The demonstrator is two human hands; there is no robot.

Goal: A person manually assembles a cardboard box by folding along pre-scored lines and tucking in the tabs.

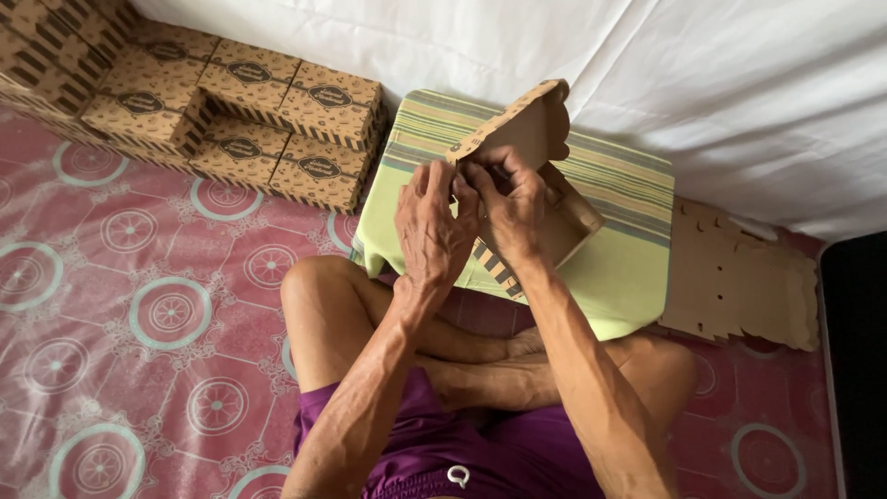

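A half-folded brown cardboard box with a scalloped lid flap sits on a low stool covered in green striped cloth. My left hand and my right hand both grip the box's near wall at its front corner, fingers pinched on the cardboard edge. The lid flap stands up and tilts away from me. The box's lower front is hidden behind my hands.
Several finished patterned brown boxes are stacked at the back left on the pink patterned floor mat. A pile of flat unfolded cardboard blanks lies right of the stool. A white sheet hangs behind. My crossed legs are in front.
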